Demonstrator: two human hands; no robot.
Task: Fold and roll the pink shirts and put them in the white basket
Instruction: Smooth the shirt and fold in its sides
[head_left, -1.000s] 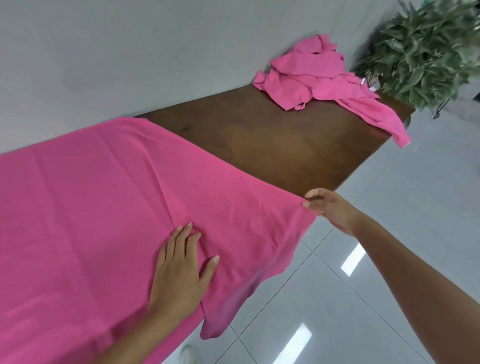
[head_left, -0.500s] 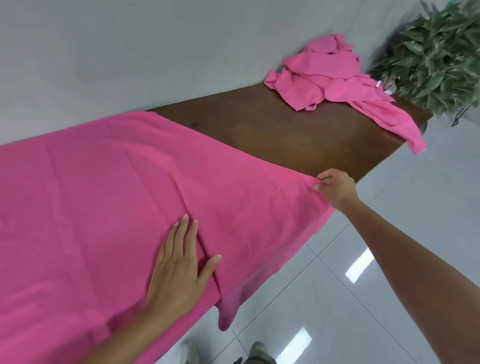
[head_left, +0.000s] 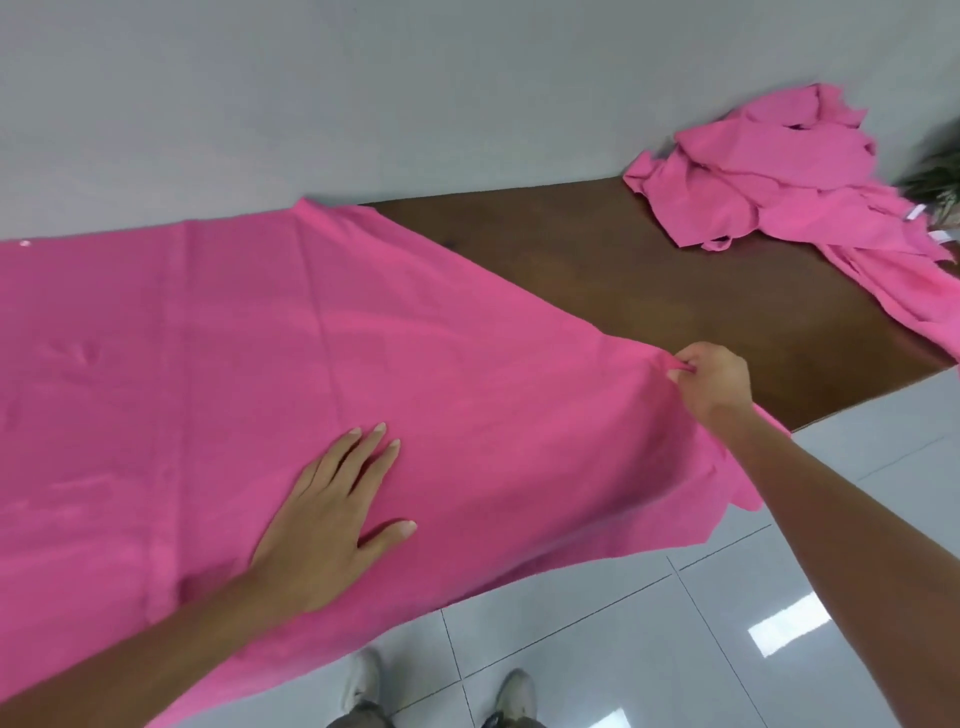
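Where the dark brown tabletop (head_left: 597, 260) meets the plain grey wall (head_left: 363, 93), I see a pink shirt (head_left: 260, 338) spread flat over its left part, its near edge hanging over the pale tiled floor (head_left: 675, 623). My left hand (head_left: 327, 525) lies on it, fingers straight and spread. My right hand (head_left: 714, 382) pinches the cloth's right edge. A heap of pink shirts (head_left: 779, 176) sits at the far right by a plant (head_left: 935, 182). No basket shows.
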